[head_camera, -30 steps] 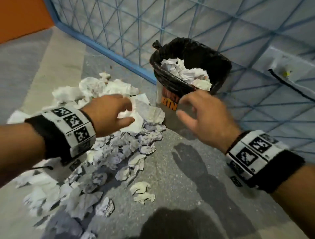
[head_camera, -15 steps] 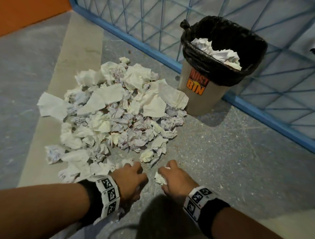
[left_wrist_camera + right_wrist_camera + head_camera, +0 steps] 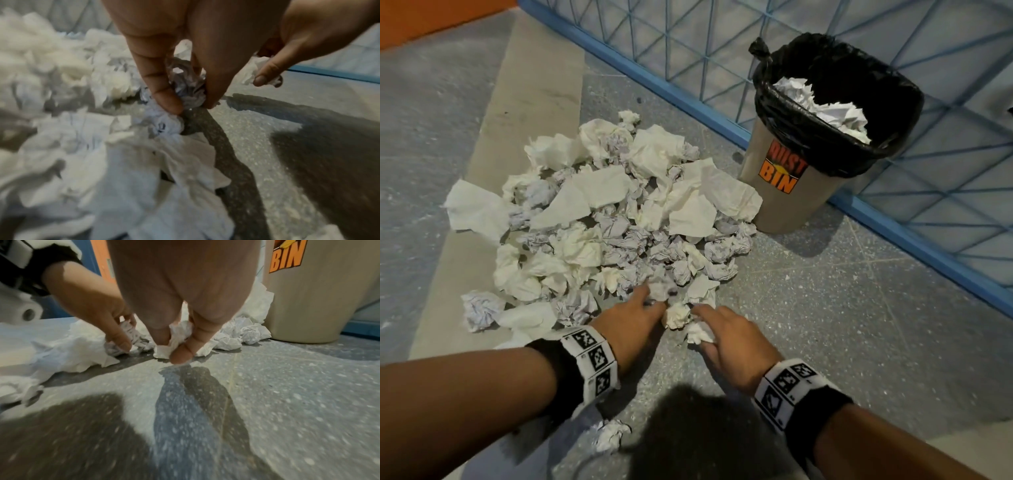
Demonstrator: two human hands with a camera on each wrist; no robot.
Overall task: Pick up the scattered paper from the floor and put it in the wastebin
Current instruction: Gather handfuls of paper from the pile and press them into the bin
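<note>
A big heap of crumpled white paper covers the floor left of the beige wastebin, which has a black liner and paper inside. Both hands are down at the heap's near edge. My left hand pinches a grey printed paper ball between thumb and fingers. My right hand pinches a white crumpled paper just above the floor. A cream paper ball lies between the two hands.
A blue mesh fence with a blue bottom rail runs behind the wastebin. One stray paper ball lies under my left forearm. Grey speckled floor stretches to the right of the heap. An orange wall is at the far left.
Both hands dropped from the wastebin's height to the heap's near edge. Over the last half second they crept forward into the paper, each closing on a piece.
</note>
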